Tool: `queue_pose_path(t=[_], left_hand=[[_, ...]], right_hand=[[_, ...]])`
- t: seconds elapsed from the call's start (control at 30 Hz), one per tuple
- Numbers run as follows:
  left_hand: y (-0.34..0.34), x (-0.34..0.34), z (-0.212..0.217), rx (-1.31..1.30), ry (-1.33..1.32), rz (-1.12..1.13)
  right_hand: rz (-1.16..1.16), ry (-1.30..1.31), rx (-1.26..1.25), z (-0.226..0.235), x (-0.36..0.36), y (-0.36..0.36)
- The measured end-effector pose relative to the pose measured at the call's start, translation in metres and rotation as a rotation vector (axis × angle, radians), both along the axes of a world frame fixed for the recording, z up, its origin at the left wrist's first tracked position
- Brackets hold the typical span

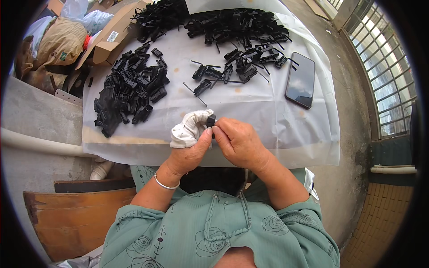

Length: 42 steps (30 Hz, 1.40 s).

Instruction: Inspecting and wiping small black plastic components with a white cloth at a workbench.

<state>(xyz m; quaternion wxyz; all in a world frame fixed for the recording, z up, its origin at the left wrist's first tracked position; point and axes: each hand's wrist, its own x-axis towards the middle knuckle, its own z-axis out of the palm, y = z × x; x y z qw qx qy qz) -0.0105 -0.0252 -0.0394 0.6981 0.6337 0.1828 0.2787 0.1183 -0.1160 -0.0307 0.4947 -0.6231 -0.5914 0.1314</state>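
Observation:
My left hand (190, 147) has white cloth wrapped over its fingers and pinches a small black plastic part (211, 119) just above the near edge of the table. My right hand (239, 140) grips the same part from the right, fingers closed on it. Both hands meet over a translucent plastic sheet (268, 120) that covers the table. A heap of black plastic pieces (132, 91) lies to the left of my hands. Farther back, a second pile of black clips with thin pins (237, 31) spreads across the sheet.
A dark phone (300, 80) lies face up at the right of the sheet. An open cardboard box (111, 38) and stuffed sacks (60, 40) stand at the far left. A white pipe (40, 143) and a wooden board (80, 219) are at lower left; window bars (384, 67) at right.

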Motion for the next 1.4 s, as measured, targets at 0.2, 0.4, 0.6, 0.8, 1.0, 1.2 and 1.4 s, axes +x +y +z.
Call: queue_pose_path(t=[0.2,0.4,0.6,0.8,1.0,1.2,1.4], left_hand=[[0.000,0.002,-0.006,0.091,0.037,0.014],[0.003,0.009,-0.006,0.107,-0.034,0.034],[0.006,0.003,-0.001,-0.021,0.006,-0.025],[0.005,0.005,0.002,-0.068,0.001,-0.043],[0.004,0.006,0.000,-0.044,-0.020,-0.024],[0.002,0.009,0.000,0.041,0.048,-0.002],[-0.005,0.010,-0.006,0.320,0.031,0.117]], right_hand=[[0.009,0.022,0.008,-0.001,0.004,-0.002],[-0.007,0.082,0.003,0.000,0.004,0.002],[0.023,0.095,-0.030,0.005,0.006,0.001],[0.059,0.158,-0.043,0.004,0.011,-0.001],[0.051,0.188,-0.043,0.006,0.010,0.000],[0.023,0.153,-0.036,0.006,0.009,0.001],[-0.036,0.054,-0.034,0.008,0.003,0.003]])
